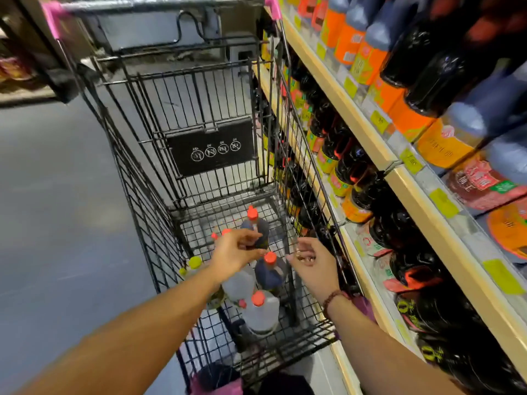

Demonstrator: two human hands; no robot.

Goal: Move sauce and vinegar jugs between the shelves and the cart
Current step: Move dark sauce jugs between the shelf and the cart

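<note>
A black wire cart (148, 212) stands beside the shelves (370, 143). In its basket are several jugs: a dark jug (261, 228) with a red cap at the far end, another dark jug (271, 273) nearer, a clear jug (262, 312) with a red cap, and a yellow-capped jug (194, 263) at the left wall. My left hand (236, 253) hovers over the basket, fingers loosely curved in front of the far dark jug, holding nothing. My right hand (309, 263) hangs beside it over the cart's right side, fingers relaxed and empty.
The shelves on the right carry rows of dark sauce jugs (353, 166) with orange and yellow labels, and yellow price tags (410, 161) along the edges. Grey floor (57, 223) lies to the left. The cart's child-seat flap (211, 148) stands at the far end.
</note>
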